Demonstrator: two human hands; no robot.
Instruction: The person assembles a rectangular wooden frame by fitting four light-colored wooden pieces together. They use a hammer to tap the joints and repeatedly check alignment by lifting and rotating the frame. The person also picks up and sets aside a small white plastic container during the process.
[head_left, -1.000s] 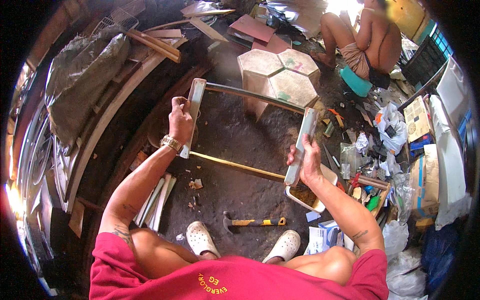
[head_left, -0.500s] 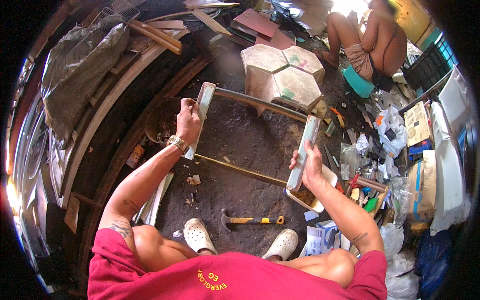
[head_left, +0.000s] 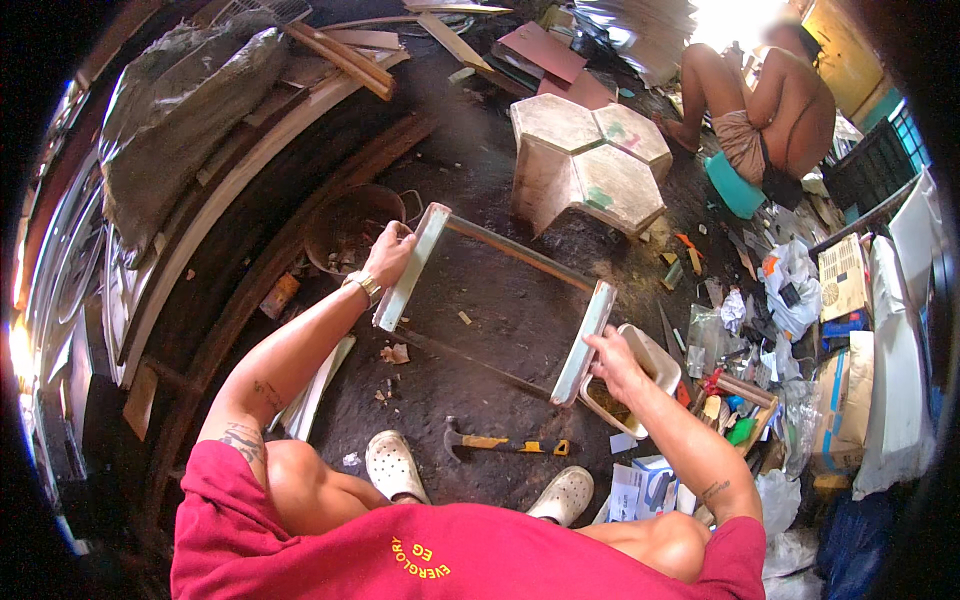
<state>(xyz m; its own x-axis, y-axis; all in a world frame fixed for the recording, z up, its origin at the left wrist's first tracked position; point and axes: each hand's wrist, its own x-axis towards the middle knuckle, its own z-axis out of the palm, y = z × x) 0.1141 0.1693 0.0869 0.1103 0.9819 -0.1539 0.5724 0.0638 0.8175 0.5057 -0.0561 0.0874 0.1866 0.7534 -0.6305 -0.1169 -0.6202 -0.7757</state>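
While a dark round basin with rubble in it sits left of centre, a pale tub holding brownish matter lies right of centre by the right hand. Compared with half a second ago, the rectangular frame is tilted further, its left end raised. It has two pale side slats joined by thin dark rails and sits mid-frame above the dirt floor. The left hand grips one slat; the right hand's fingers clasp the other.
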